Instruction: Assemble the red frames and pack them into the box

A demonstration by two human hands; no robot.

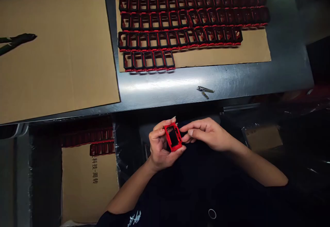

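Observation:
My left hand (pixel 161 148) grips a small rectangular red frame (pixel 169 138) in front of my body, with the thumb at its lower edge and fingers along the far side. The frame is tilted, and its opening shows dark. Close to the right side of the frame is my right hand (pixel 206 133). Its index fingertip reaches the frame's edge, and its thumb and fingers are drawn together in a pinch. Whatever may be between those fingertips is too small to make out.
Rows of red-and-black frames (pixel 154 40) stand on a cardboard sheet (pixel 219 56) on the metal table (pixel 160 89). Small metal bits (pixel 205 89) lie near its edge. At left, dark-handled pliers (pixel 22 39) rest on cardboard (pixel 59 72). A lower box (pixel 77 185) holds more red frames (pixel 103 148).

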